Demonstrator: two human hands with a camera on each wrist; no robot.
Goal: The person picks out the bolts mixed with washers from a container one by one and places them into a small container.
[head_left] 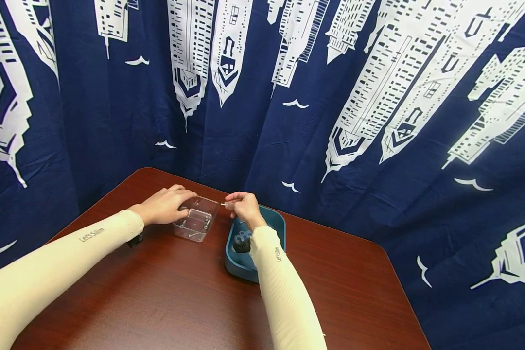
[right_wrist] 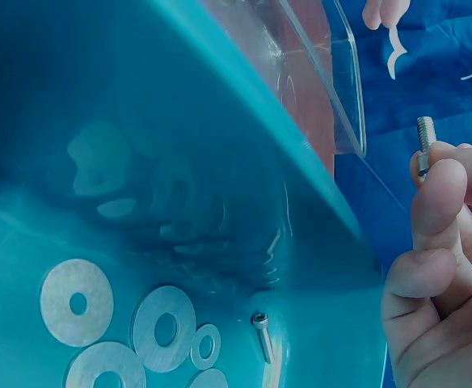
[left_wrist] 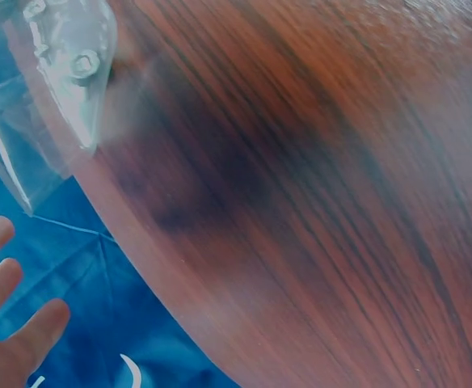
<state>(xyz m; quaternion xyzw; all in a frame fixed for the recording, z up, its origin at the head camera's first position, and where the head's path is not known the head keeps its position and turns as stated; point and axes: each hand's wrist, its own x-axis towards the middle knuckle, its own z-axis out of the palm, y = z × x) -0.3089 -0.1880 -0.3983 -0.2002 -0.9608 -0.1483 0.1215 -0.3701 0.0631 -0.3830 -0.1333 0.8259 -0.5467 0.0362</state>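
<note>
My right hand [head_left: 245, 206] pinches a small metal screw [right_wrist: 426, 133] between thumb and fingertips, its threaded end sticking out. It is held above the far end of a teal tray [head_left: 231, 266]. Inside that tray, a socket-head screw [right_wrist: 262, 335] and several flat washers [right_wrist: 76, 303] show in the right wrist view. My left hand [head_left: 168, 205] rests at the left rim of a clear plastic box [head_left: 197, 236], fingers extended and spread in the left wrist view [left_wrist: 26, 323]. Small hardware, including a bolt [left_wrist: 84, 66], lies in the box.
A dark object [head_left: 241, 245] lies in the tray, partly behind my right forearm. Box and tray stand side by side on a brown wooden table [head_left: 179, 301]. Close behind the table's far edge hangs a blue curtain [head_left: 253, 146] with white buildings.
</note>
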